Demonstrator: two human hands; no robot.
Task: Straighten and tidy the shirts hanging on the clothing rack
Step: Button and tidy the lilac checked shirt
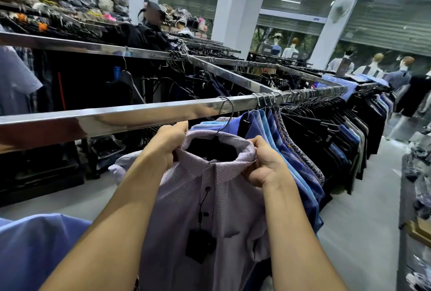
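The lilac shirt (pixel 217 199) hangs by its hanger hook (pixel 228 111) on the near steel rail (pixel 116 116), just left of the packed row of blue shirts (pixel 283 141); the left hand (pixel 166 144) pinches the collar's left side and the right hand (pixel 264 165) grips its right side, fingers curled into the cloth. To do this well, I judge, pull both sides evenly so the collar sits square on the hanger; mind the hook on the rail; then slide the shirt right, leaving the black tag (pixel 200 245) hanging free.
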